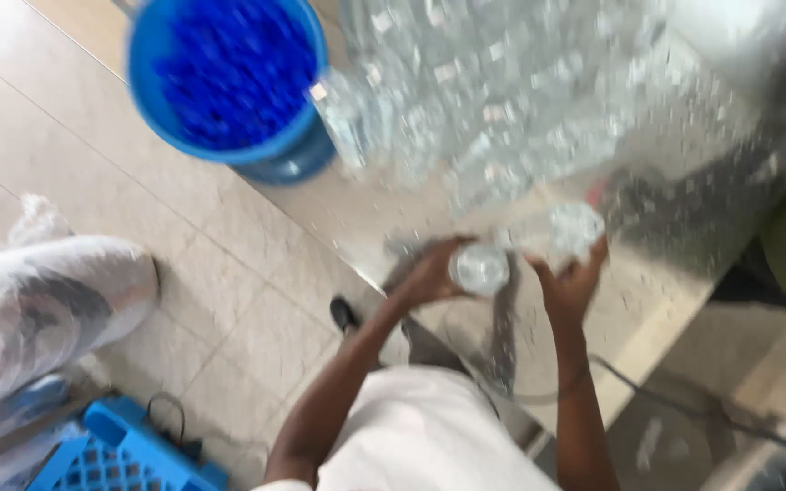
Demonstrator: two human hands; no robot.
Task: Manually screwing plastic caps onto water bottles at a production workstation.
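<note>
Nearest, at six o'clock, the left hand [429, 273] wraps around a clear bottle [481, 268], steadying it at centre. The right hand [570, 277] grips a second clear bottle [575, 227] just beside. Beyond lies a bottle heap [502, 100]; at eleven o'clock, a blue bucket [229, 77] holds caps.

Both my bare arms reach up from the lower middle of the frame, elbows bent. My left hand [425, 273] curls its fingers inward; my right hand [570, 277] is raised, its fingers cupped, the two hands near each other.
</note>
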